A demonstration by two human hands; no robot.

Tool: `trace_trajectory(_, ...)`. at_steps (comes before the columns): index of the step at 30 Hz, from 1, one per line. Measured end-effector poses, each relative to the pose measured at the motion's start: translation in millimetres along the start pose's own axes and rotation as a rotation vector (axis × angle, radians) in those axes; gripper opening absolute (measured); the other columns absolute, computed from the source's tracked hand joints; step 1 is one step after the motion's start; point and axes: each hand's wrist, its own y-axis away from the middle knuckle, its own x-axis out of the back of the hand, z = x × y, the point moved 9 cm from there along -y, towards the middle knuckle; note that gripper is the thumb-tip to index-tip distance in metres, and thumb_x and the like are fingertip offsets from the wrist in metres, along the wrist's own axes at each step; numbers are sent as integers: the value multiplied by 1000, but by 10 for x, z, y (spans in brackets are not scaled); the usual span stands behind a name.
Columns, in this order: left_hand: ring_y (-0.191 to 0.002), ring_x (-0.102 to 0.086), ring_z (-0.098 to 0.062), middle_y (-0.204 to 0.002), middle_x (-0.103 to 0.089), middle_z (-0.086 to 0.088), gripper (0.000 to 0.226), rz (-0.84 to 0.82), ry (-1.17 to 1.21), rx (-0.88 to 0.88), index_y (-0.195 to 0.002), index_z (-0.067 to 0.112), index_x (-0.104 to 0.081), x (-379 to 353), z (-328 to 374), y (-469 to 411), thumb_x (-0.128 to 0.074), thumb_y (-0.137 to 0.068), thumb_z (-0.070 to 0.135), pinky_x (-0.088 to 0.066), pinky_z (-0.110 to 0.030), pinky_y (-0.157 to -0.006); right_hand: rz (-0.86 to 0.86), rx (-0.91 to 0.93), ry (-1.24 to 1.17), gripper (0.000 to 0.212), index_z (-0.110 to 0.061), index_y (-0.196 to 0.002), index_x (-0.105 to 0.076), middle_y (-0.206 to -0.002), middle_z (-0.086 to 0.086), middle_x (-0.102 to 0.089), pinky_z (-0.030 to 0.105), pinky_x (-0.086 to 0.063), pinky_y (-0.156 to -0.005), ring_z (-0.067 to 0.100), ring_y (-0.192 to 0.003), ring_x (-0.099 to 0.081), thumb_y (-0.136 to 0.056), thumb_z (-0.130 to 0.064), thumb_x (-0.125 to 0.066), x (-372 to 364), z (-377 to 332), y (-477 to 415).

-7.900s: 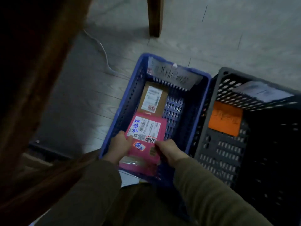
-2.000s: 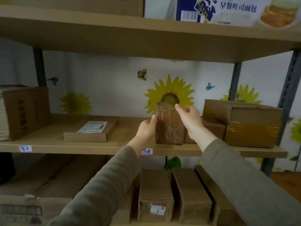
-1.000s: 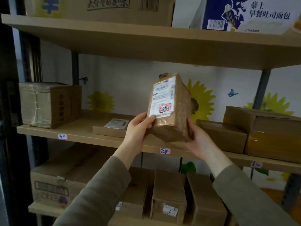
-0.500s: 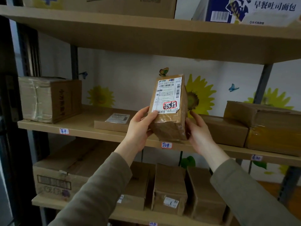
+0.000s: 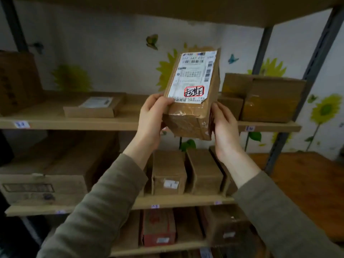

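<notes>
One parcel is held by two hands, the left hand and the right hand. On the wall, four sunflowers and at least three butterflies are counted. Four shelf boards are seen. On the middle board, one flat box is counted.
</notes>
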Motion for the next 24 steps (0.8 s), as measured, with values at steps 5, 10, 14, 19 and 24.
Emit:
trace_trajectory(5,-70,-64,-1,-72,-69,14,16,-59,14,64,-85,24,-61,-495,-387,528,-52,-88,12,-48,-16,-56,97,-72,-58,27,-25,-120,-56,-120,-4,-62,29,-47,-95,10,-110,-58,-94,-29,-51,809,269,432)
trace_trajectory(10,-79,-63,-10,-88,-68,2,16,-164,18,199,-89,24,-64,-1258,-1187,1212,-55,-86,11,-49,-24,-64,242,-188,-89,18,-28,-108,-61,-116,2,-66,40,-47,-99,17,-110,-61,-94,-24,-52,2050,667,935)
trace_trajectory(14,-81,-65,-12,-97,-67,-4,16,-249,-11,408,-93,21,-64,-2056,-2014,1790,-53,-88,11,-53,-22,-64,357,-334,-62,15,-31,-104,-60,-115,2,-65,37,-48,-95,18,-108,-61,-94,-25,-51,3206,1034,1298)
trace_trajectory(19,-69,-69,-4,-91,-68,0,23,-376,-66,635,-111,12,-61,-3044,-2949,2496,-55,-89,12,-53,-17,-56,576,-504,3,32,-24,-127,-53,-125,1,-60,41,-46,-100,18,-112,-58,-96,-27,-47,4589,1483,1721)
trace_trajectory(24,-97,-65,-16,-107,-67,-3,24,-515,-231,776,-112,17,-63,-3769,-3877,3009,-57,-89,19,-53,-28,-76,674,-638,70,36,-17,-132,-52,-127,-2,-57,17,-44,-83,3,-97,-54,-99,-24,-40,5584,1853,2063)
